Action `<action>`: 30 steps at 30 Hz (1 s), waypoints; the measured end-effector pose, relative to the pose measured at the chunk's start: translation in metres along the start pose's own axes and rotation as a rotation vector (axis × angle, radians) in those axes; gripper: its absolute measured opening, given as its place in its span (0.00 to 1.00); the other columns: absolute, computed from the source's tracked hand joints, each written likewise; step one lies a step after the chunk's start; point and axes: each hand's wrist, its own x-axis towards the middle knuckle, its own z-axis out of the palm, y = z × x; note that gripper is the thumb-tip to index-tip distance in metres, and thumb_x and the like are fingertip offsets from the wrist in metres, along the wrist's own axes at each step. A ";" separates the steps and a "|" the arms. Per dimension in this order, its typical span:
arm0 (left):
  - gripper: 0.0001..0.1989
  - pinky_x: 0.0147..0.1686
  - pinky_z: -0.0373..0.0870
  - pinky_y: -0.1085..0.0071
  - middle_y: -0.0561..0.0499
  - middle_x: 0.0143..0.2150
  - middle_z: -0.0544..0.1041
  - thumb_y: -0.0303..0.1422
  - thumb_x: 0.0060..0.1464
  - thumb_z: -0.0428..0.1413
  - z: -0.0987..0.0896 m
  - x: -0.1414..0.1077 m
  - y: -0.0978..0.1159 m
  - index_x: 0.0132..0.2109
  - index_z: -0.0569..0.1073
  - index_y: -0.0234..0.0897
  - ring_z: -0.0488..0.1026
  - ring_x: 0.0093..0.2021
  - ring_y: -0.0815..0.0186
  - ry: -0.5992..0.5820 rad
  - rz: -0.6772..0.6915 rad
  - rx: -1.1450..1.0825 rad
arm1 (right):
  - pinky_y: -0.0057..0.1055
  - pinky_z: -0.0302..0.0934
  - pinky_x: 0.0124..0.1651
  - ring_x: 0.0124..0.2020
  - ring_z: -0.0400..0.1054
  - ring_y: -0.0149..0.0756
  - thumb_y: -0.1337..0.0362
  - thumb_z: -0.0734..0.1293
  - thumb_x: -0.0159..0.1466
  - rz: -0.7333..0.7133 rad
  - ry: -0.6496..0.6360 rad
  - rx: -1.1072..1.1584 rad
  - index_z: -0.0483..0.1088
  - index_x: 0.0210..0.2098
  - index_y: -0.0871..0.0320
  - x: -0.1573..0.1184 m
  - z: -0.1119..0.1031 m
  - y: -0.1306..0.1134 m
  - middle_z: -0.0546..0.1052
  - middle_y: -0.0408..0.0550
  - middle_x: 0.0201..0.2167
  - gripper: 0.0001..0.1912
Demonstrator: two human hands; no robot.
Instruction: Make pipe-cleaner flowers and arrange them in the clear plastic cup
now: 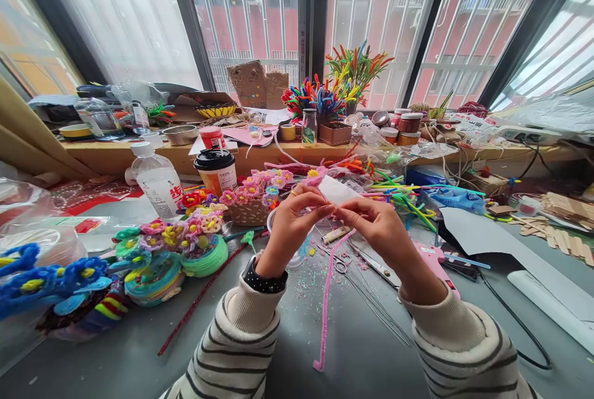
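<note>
In the middle of the head view my left hand (pixel 297 219) is closed in a pinch, just below a pink pipe-cleaner flower (pixel 315 176) with a yellow centre. My right hand (pixel 378 226) pinches beside it, and the fingertips of both hands meet at the flower's base. The fingers mostly hide the stem between them. Below them a long pink pipe cleaner (pixel 327 300) runs down toward the front, its lower end bent; whether its top touches a hand is unclear. Scissors (pixel 342 263), larger scissors (pixel 378 263) and thin metal wires (pixel 375 303) lie under my hands.
Pots of fuzzy flowers (pixel 204 253) and a water bottle (pixel 155 182) stand left, near a lidded cup (pixel 216 170). A pink glue gun (pixel 439 263) and its black cable (pixel 520 325) lie right, by wooden sticks (pixel 557 232). Glitter is scattered on the grey table (pixel 297 356).
</note>
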 end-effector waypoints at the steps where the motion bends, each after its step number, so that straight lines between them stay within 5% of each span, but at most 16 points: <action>1: 0.04 0.37 0.63 0.68 0.51 0.29 0.68 0.31 0.43 0.60 0.000 0.000 0.000 0.24 0.74 0.37 0.65 0.34 0.67 -0.021 0.005 -0.032 | 0.25 0.56 0.29 0.26 0.64 0.28 0.59 0.65 0.56 0.073 -0.073 0.119 0.72 0.28 0.59 0.002 -0.003 0.002 0.74 0.45 0.25 0.09; 6: 0.05 0.37 0.63 0.70 0.51 0.30 0.66 0.30 0.43 0.60 0.004 -0.003 0.005 0.23 0.73 0.35 0.65 0.35 0.68 -0.157 -0.046 -0.225 | 0.21 0.51 0.23 0.20 0.58 0.21 0.55 0.69 0.50 0.392 -0.392 0.574 0.71 0.25 0.61 0.006 -0.002 0.019 0.72 0.43 0.22 0.13; 9: 0.07 0.34 0.63 0.73 0.52 0.30 0.66 0.31 0.44 0.59 0.006 -0.004 0.010 0.22 0.71 0.34 0.65 0.34 0.70 -0.162 -0.104 -0.287 | 0.20 0.51 0.23 0.20 0.57 0.20 0.54 0.71 0.46 0.468 -0.438 0.714 0.71 0.24 0.62 0.008 0.005 0.027 0.72 0.43 0.23 0.16; 16: 0.07 0.34 0.62 0.77 0.55 0.28 0.69 0.32 0.43 0.59 0.003 -0.001 0.007 0.25 0.69 0.35 0.67 0.30 0.74 0.135 -0.248 -0.335 | 0.27 0.59 0.30 0.27 0.65 0.28 0.55 0.67 0.52 0.137 -0.033 0.235 0.71 0.32 0.60 0.010 0.008 0.022 0.75 0.47 0.30 0.15; 22: 0.08 0.31 0.61 0.77 0.56 0.25 0.70 0.35 0.44 0.59 0.001 -0.002 0.002 0.26 0.71 0.34 0.65 0.27 0.75 0.180 -0.275 -0.198 | 0.30 0.60 0.35 0.30 0.67 0.32 0.61 0.66 0.55 -0.234 0.118 -0.256 0.71 0.29 0.60 0.002 0.014 0.012 0.75 0.46 0.27 0.07; 26: 0.07 0.29 0.61 0.78 0.56 0.23 0.70 0.34 0.43 0.59 0.002 -0.002 0.005 0.25 0.70 0.34 0.65 0.25 0.75 0.208 -0.227 -0.114 | 0.29 0.61 0.34 0.30 0.68 0.31 0.64 0.66 0.56 -0.224 0.081 -0.239 0.72 0.29 0.60 0.003 0.011 0.010 0.76 0.46 0.28 0.06; 30: 0.06 0.26 0.61 0.78 0.57 0.21 0.70 0.32 0.43 0.59 0.002 -0.001 0.009 0.26 0.71 0.35 0.65 0.23 0.75 0.220 -0.238 -0.157 | 0.28 0.63 0.31 0.28 0.70 0.31 0.62 0.66 0.55 -0.089 -0.146 -0.041 0.72 0.31 0.60 0.007 0.004 0.013 0.77 0.46 0.28 0.08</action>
